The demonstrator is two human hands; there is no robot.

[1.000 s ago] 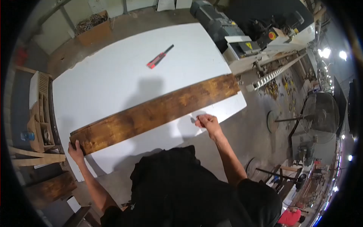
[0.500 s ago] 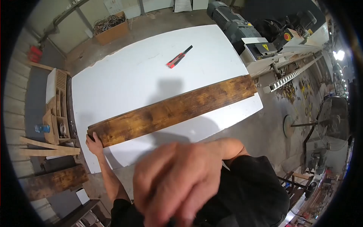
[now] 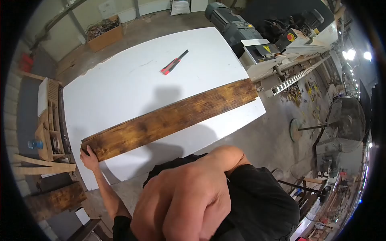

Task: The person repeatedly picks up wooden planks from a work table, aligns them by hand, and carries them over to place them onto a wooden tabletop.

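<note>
A long brown wood-grain plank (image 3: 169,120) lies slantwise across the white table (image 3: 116,80). Along its far side a thin strip shows, which looks like a second board beneath it. My left hand (image 3: 89,158) grips the plank's near-left corner, fingers wrapped over its end. Close to the camera, my right hand (image 3: 181,197) looms large at the bottom. Its back and bent knuckles show, while the fingertips fall outside the view, so whatever they touch is hidden. A red and black utility knife (image 3: 173,63) rests on the table beyond the plank.
Machinery with a grey motor (image 3: 231,28) stands past the table's far right corner. A pedestal fan (image 3: 345,124) is to the right. Wooden shelving (image 3: 50,120) and another brown board (image 3: 56,201) are at left. A cardboard box (image 3: 105,38) sits behind.
The view has shifted, so table, plank and knife appear farther left. My right hand has come lower in the view, its fingertips now out of sight. My left hand stays on the plank's corner.
</note>
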